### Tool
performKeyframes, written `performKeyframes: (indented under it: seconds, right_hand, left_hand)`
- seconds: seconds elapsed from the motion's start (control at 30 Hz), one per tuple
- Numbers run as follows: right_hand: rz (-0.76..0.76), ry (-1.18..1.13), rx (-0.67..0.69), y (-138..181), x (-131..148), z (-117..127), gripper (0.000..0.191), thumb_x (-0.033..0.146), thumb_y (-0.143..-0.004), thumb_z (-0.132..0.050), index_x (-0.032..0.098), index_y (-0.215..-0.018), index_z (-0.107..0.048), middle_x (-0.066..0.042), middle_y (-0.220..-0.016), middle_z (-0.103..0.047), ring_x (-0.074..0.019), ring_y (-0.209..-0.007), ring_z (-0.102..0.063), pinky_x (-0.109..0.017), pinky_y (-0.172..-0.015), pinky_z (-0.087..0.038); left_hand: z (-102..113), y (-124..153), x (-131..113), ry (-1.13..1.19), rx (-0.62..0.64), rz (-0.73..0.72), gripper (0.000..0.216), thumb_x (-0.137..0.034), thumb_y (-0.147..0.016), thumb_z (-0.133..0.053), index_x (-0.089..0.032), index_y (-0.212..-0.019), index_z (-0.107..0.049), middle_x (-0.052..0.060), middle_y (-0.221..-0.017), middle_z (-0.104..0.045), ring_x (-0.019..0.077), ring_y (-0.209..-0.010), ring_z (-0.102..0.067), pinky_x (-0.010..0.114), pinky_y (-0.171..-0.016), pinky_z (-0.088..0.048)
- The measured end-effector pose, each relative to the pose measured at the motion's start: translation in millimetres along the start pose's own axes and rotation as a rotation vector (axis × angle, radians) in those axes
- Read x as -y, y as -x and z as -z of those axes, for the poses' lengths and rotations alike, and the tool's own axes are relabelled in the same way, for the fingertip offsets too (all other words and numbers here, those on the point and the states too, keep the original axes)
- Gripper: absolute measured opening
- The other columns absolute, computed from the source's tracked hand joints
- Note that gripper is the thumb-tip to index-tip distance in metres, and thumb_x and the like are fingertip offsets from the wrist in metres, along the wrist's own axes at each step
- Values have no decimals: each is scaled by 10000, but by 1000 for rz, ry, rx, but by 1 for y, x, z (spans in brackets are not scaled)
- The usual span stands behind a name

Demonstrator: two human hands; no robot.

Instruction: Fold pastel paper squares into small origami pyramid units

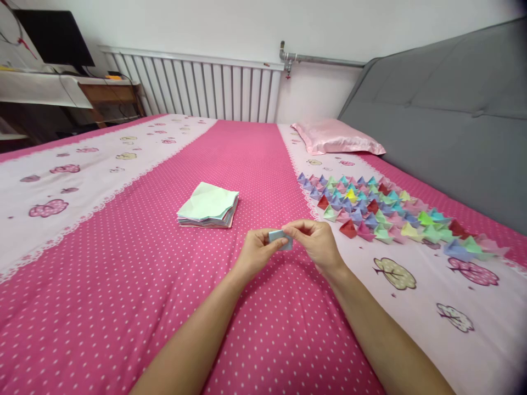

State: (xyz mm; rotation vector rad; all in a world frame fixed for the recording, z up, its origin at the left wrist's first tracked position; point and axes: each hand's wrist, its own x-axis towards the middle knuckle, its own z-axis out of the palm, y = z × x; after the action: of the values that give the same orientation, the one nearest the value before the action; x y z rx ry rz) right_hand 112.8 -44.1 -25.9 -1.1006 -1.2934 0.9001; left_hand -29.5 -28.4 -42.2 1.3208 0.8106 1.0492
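Observation:
A small piece of light blue folded paper is held up above the pink bedspread between my two hands. My left hand grips its left side, with the thumb lying across the front. At its upper right edge, the thumb and fingertips of my right hand pinch the paper. Left of the hands lies a stack of square paper sheets, pale green on top. To the right, several rows of folded paper boats in many colours stand on the bedspread.
The bedspread is pink with white dots and pale printed bands. A pink pillow lies at the back right against a grey padded headboard. Behind the bed are a white radiator and a desk with a monitor.

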Motion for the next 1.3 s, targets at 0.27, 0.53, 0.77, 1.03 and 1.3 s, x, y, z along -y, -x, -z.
performKeyframes:
  seconds: [0.27, 0.53, 0.77, 1.03, 1.3]
  right_hand:
    - [-69, -68, -74, -1, 1, 0, 209, 360, -663, -702, 158, -676, -653, -13, -638, -656, -127, -595, -579, -272, -613, -480]
    - [113, 185, 72, 1, 1, 1, 151, 303, -746, -619, 169, -748, -688, -49, -769, -693, -177, -743, -619, -324, -720, -485]
    - [127, 138, 89, 4, 2, -2, 108, 242, -757, -587, 171, -730, -662, -38, -774, -678, -163, -738, -616, -295, -700, -488]
    - [170, 219, 66, 5, 3, -5, 138, 289, -752, -607, 174, -728, -678, -48, -758, -696, -181, -739, -632, -319, -712, -499]
    - [72, 207, 66, 3, 1, -3, 154, 320, -717, -646, 176, -694, -693, -24, -685, -696, -168, -657, -633, -283, -636, -493]
  left_hand:
    - [-1, -1, 1, 83, 47, -6, 416, -515, -692, -637, -99, -694, -652, 16, -609, -596, 104, -570, -525, 256, -630, -454]
    - [2, 0, 7, -199, 115, -83, 385, -481, -780, -536, -121, -663, -607, -4, -574, -543, 108, -548, -485, 224, -550, -391]
    - [3, 2, 7, -330, 177, -123, 351, -392, -822, -491, -118, -625, -587, -26, -543, -462, 82, -514, -406, 205, -508, -307]
    - [1, 0, 9, -347, 117, -111, 358, -377, -789, -508, -140, -520, -508, -40, -487, -398, 68, -469, -348, 195, -457, -245]
    - [1, 1, 5, -146, 206, 19, 326, -418, -670, -647, -110, -573, -600, -53, -466, -422, 40, -427, -296, 195, -435, -209]
